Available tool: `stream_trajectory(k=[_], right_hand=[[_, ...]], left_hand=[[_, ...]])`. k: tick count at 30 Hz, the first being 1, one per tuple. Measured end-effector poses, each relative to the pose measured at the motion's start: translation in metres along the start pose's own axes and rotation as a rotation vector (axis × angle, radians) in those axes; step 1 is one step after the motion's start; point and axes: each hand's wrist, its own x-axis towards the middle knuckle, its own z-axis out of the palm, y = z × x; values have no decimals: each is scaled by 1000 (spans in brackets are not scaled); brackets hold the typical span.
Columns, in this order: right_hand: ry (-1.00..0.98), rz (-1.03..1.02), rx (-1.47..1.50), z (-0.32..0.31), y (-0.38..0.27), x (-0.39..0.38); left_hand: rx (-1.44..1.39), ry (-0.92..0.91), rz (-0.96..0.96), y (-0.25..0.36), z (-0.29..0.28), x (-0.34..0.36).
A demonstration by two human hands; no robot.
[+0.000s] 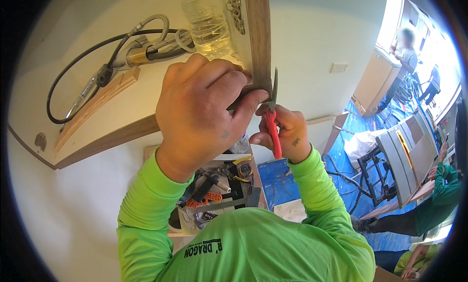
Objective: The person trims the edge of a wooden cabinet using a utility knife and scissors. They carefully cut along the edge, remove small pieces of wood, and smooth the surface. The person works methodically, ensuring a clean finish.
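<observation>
My left hand (202,106) is closed over the dark brown edge strip (247,91) of a cabinet, near the corner where it meets an upright edge (260,38). Its thumb and fingers pinch the strip's end. In my right hand (293,132) are red-handled scissors (272,128), gripped low with the thin dark blade pointing up beside that corner. The blade's tip rises just right of the upright edge. My fingers hide part of the handle, and the left hand covers much of the strip.
On the white cabinet panel (34,111) lie a faucet with hoses (136,55), a wood strip (100,104) and a clear bottle (207,26). Below, tools crowd a work surface (224,184). Blue sheeting (278,177) covers the floor. Other people and a table saw (402,150) are at right.
</observation>
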Motion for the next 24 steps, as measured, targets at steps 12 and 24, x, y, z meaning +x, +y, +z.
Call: stream_trajectory(k=[12,24], right_hand=[[17,25,-32,2,1,-1],[5,-43,10,-2,2,9]], left_hand=[[-6,-8,-6,1,-1,0],[2,-24,-1,0,-3,1]])
